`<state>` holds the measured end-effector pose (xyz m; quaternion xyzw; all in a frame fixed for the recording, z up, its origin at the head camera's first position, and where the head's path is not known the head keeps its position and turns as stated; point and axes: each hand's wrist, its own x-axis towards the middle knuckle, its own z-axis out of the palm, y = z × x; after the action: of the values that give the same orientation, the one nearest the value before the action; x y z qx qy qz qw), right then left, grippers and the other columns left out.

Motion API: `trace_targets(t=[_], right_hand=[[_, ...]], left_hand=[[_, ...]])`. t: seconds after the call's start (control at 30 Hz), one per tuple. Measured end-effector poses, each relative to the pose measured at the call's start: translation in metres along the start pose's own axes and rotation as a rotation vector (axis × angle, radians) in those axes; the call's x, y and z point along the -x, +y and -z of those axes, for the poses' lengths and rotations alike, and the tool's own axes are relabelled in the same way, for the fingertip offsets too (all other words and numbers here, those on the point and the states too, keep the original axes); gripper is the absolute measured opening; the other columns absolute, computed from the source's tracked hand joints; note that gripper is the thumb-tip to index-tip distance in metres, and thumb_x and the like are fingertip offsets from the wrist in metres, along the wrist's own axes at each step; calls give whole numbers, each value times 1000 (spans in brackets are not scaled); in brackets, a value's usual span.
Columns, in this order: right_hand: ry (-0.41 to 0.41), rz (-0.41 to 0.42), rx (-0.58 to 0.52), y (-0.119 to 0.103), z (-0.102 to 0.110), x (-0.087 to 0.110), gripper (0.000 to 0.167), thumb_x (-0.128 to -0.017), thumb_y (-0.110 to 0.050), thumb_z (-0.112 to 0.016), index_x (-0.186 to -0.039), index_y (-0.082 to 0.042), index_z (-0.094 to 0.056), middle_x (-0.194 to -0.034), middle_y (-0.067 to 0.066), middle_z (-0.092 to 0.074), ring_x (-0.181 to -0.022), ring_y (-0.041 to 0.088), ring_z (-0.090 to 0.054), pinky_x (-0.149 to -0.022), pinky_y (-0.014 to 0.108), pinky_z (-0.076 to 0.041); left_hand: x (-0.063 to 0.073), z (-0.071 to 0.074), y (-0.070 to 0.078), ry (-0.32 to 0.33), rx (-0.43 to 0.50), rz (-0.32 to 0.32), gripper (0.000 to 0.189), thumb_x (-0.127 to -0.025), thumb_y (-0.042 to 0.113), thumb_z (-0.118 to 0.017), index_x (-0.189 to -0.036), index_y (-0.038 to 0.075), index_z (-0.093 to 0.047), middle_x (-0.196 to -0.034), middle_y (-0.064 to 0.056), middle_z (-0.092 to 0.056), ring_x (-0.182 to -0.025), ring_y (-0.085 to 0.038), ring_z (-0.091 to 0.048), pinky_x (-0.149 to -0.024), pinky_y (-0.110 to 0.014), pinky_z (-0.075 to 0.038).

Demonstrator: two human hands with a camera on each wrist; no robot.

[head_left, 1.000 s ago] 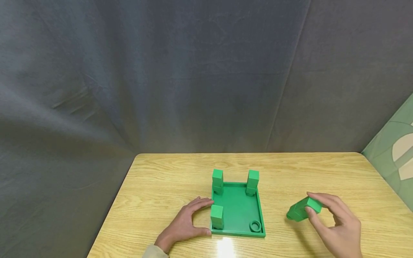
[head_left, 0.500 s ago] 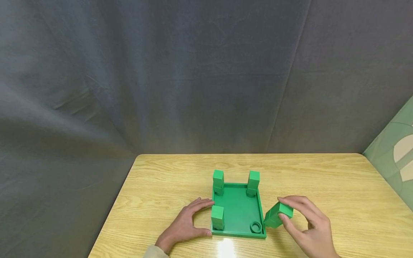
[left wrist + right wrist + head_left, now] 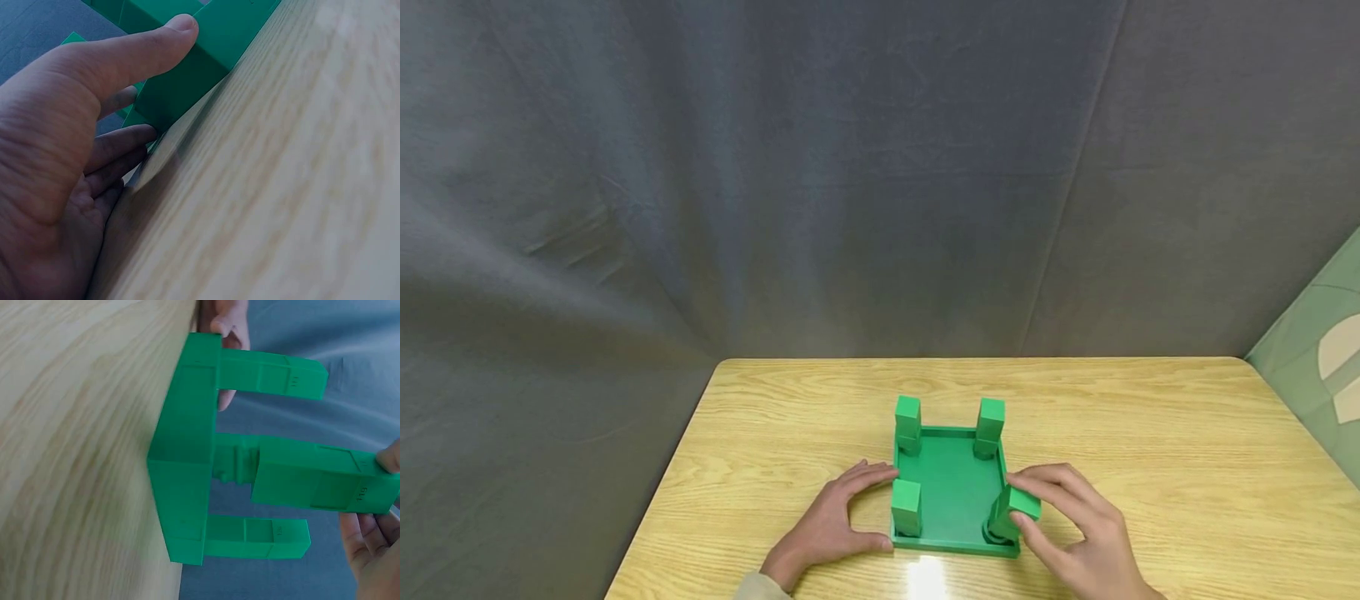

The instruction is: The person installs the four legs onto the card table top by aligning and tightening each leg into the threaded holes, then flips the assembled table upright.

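Observation:
A shallow green square base (image 3: 955, 547) with a raised rim lies on the table, legs upward. Square green posts stand at its far left (image 3: 907, 412), far right (image 3: 992, 411) and near left (image 3: 906, 500) corners. My right hand (image 3: 1086, 525) pinches the top of another green leg (image 3: 306, 475) between thumb and fingers. That leg leans slightly, its narrow threaded end down at the round socket in the near right corner; the socket is mostly hidden. My left hand (image 3: 831, 521) touches the base's left side, fingers extended, the thumb (image 3: 181, 28) against its wall near the corner.
The base sits on a light wood-grain table (image 3: 775, 417). Grey fabric (image 3: 880, 208) hangs behind it and to the left. A green patterned panel (image 3: 1322, 350) stands at the right edge.
My right hand has carried the leg leftward from the table's right side to the base's near right corner, turning it more upright. My left hand has stayed at the base.

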<state>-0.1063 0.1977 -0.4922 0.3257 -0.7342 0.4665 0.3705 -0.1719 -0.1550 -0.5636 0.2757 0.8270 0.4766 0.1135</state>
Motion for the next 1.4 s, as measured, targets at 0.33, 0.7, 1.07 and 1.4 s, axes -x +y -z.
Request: trace_targets(t=[0.33,0.7,1.07,1.4], right_hand=[[-82,6,56,6,-4,8,38,-111,-36,-70,-126,-3,-81,-114,7,-74,-107,10,-68,-100,9,-53],[-184,-49,55,9,7,7,32,-111,-24,-73,-137,-6,-77,-124,4,-73,-114,10,-68,-104,11,-52],[-242,-80,-9,14,14,7,54,-89,11,-83,-141,-4,-74,-131,7,-72,-96,5,-66,-79,16,-56],[-164,-70,-28,16,13,8,33,-103,-25,-84,-129,-5,-79,-120,6,-77,-86,7,-63,-72,20,-54]], left_hand=[[0,0,-1,-1,-7,0,86,-83,45,-99,-159,40,-60,-166,12,-55,-162,-47,-35,-124,-86,-24],[0,0,-2,-2,1,6,85,-83,45,-99,-159,40,-60,-166,12,-54,-162,-48,-35,-125,-85,-24],[0,0,-2,1,-4,-6,86,-83,45,-99,-159,38,-61,-165,14,-55,-162,-45,-36,-126,-83,-25],[0,0,-1,3,1,-8,86,-83,44,-99,-159,39,-61,-165,14,-55,-162,-45,-35,-127,-82,-25]])
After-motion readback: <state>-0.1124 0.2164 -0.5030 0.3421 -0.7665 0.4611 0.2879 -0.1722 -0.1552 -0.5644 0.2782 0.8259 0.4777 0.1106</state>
